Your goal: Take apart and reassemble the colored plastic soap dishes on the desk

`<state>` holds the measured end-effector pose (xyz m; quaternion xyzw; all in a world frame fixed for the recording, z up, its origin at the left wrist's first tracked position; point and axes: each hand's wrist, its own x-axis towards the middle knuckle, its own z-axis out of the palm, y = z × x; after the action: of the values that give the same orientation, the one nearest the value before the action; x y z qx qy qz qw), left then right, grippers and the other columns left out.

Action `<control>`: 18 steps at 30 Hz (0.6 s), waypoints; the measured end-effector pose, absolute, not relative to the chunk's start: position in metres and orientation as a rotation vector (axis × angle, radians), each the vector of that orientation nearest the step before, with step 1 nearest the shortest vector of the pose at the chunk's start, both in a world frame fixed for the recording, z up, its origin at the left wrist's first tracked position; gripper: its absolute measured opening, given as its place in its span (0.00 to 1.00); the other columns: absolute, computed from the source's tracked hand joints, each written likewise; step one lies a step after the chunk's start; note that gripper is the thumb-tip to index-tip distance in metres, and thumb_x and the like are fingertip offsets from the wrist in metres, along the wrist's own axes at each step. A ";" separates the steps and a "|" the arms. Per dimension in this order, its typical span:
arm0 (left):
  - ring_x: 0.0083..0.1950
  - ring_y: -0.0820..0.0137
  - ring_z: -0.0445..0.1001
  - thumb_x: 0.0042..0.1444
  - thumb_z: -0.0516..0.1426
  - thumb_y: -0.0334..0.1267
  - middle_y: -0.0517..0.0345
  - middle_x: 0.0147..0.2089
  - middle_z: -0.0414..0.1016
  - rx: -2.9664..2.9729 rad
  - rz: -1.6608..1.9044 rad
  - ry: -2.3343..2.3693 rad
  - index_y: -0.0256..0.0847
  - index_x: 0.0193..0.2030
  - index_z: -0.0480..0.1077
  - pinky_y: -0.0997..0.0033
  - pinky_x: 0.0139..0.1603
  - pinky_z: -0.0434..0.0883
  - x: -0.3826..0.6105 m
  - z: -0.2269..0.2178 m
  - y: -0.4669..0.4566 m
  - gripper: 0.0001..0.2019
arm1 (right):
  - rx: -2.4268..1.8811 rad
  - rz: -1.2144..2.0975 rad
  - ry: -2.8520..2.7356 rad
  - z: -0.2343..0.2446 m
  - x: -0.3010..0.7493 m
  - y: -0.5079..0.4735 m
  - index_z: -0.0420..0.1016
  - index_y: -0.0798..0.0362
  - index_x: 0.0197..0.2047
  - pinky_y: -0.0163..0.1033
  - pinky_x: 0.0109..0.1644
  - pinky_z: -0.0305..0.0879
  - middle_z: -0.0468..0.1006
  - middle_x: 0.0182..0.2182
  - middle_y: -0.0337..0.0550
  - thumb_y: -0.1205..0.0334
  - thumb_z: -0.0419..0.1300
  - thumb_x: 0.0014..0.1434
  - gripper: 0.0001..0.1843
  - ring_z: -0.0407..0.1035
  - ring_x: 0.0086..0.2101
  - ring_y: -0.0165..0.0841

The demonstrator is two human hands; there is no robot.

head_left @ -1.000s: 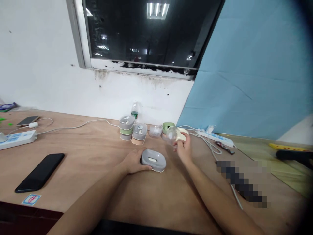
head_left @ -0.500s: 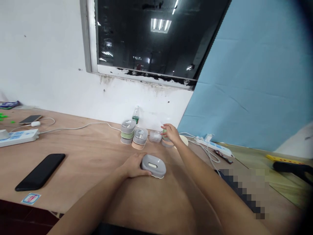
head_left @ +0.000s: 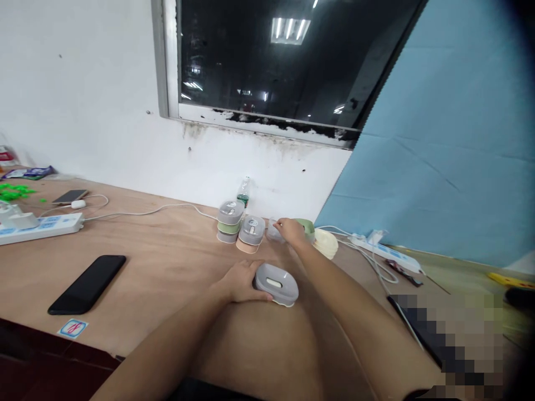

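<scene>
My left hand [head_left: 242, 282] is wrapped round the left side of a grey oval soap box [head_left: 276, 284] with a slot in its middle, standing on the table. Farther back, my right hand [head_left: 290, 230] has its fingers closed at the edge of a clear plastic lid [head_left: 274, 229]. Behind that hand sits a green box part [head_left: 308, 227], partly hidden by it. A stack of cream oval pieces [head_left: 326, 245] lies just right of it. To the left stand a grey-and-green stack of lidded boxes [head_left: 229, 223] and a lidded grey-and-orange stack [head_left: 251, 234].
A plastic bottle [head_left: 243, 190] stands by the wall. On the left are a black phone [head_left: 87, 285], a power strip [head_left: 62, 227] and a second phone [head_left: 71, 196]. Another power strip [head_left: 387, 252] with white cables lies at right, near a dark pixelated object [head_left: 422, 328].
My right hand has gone from spread fingers over the green part to closed fingers at the clear lid. My left hand stays on the grey soap box. The view has shifted left.
</scene>
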<state>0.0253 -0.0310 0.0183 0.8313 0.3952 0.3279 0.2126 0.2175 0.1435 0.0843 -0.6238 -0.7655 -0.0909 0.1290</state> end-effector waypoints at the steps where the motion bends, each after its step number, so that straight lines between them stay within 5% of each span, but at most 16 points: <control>1: 0.59 0.48 0.66 0.41 0.63 0.63 0.44 0.61 0.67 2.310 0.907 1.094 0.44 0.64 0.57 0.49 0.58 0.62 0.025 0.019 -0.031 0.46 | -1.828 -0.271 -2.222 0.082 0.216 0.143 0.80 0.51 0.41 0.39 0.42 0.63 0.80 0.40 0.53 0.50 0.53 0.62 0.18 0.73 0.42 0.41; 9: 0.59 0.46 0.65 0.42 0.62 0.64 0.41 0.61 0.66 2.293 0.907 1.153 0.42 0.66 0.55 0.49 0.57 0.62 0.023 0.018 -0.029 0.48 | -1.770 -0.211 -2.110 0.078 0.221 0.136 0.76 0.53 0.49 0.41 0.42 0.63 0.79 0.40 0.54 0.48 0.55 0.60 0.21 0.73 0.42 0.44; 14: 0.57 0.47 0.67 0.43 0.61 0.64 0.42 0.58 0.68 2.167 0.989 1.270 0.43 0.67 0.52 0.51 0.54 0.65 0.023 0.023 -0.031 0.48 | -1.462 -0.020 -1.977 0.057 0.241 0.091 0.74 0.52 0.49 0.38 0.36 0.63 0.76 0.26 0.42 0.47 0.50 0.62 0.22 0.71 0.30 0.37; 18: 0.57 0.48 0.67 0.49 0.57 0.63 0.41 0.58 0.68 2.092 1.009 1.374 0.41 0.67 0.53 0.52 0.54 0.64 0.025 0.024 -0.032 0.43 | -1.229 0.248 -1.999 0.024 0.269 0.035 0.73 0.54 0.49 0.38 0.33 0.64 0.76 0.27 0.42 0.44 0.50 0.63 0.24 0.68 0.27 0.34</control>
<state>0.0246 -0.0316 0.0236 0.7563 0.4966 0.3648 0.2198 0.2695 0.0352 0.0237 -0.4815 -0.7832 0.0971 0.3811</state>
